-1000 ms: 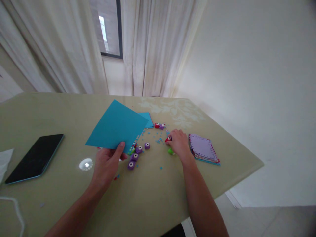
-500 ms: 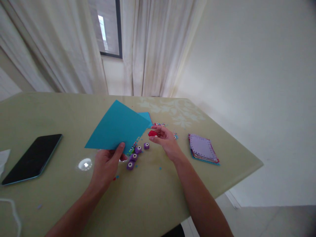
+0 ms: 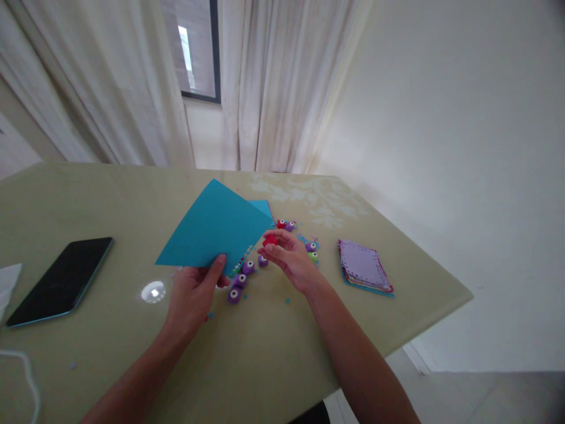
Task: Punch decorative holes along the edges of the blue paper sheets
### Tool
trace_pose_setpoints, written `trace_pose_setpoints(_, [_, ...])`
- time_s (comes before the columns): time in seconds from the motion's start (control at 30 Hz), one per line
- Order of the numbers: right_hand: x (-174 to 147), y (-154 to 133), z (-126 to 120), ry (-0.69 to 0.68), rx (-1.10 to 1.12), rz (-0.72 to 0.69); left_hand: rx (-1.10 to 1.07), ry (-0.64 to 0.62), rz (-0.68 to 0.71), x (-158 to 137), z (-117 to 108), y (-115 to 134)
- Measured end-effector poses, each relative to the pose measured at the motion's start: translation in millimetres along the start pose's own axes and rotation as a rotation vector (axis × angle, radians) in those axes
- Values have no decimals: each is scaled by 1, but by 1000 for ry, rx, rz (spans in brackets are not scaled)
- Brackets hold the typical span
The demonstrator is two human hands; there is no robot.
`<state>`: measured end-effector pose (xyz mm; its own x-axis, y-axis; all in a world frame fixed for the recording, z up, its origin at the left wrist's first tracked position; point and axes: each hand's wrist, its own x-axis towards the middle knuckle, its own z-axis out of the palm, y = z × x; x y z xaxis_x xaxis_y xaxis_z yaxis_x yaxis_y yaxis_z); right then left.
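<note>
My left hand (image 3: 194, 294) pinches the lower corner of a sheet of blue paper (image 3: 214, 227), thumb on top, and holds it tilted above the table. Small punched holes run along the paper's right lower edge. In my right hand (image 3: 291, 259), just off that edge, is a small red craft hole punch (image 3: 270, 241), gripped between thumb and fingers. Several purple hole punches (image 3: 240, 281) stand in a slanting row below the paper. Beyond my right hand lie a red punch (image 3: 281, 224), a purple one (image 3: 311, 247) and a green one (image 3: 313, 257).
On the right lies a stack of punched paper squares (image 3: 364, 264), lilac on top. Another blue sheet (image 3: 263, 207) rests behind the held one. A black tablet (image 3: 62, 280), a white cable (image 3: 27, 377) and white paper (image 3: 9, 282) are at left. Paper bits (image 3: 288, 300) dot the table.
My right hand has come slightly down and left with the red punch, its fingers closing more around it. The purple and green punches behind the hand show more now. The blue paper has barely shifted.
</note>
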<state>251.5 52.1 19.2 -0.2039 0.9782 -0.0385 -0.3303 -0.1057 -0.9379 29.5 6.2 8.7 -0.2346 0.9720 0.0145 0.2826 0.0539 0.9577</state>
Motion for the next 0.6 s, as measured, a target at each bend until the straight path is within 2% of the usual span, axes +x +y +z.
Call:
trace_pose_setpoints(0.3, [0,2,4,-58,40,-3,5,-13,22,-2,1,7])
trace_pose_setpoints(0.6, [2,7,6,-24,52,41,47,-21,-6,-9,2,16])
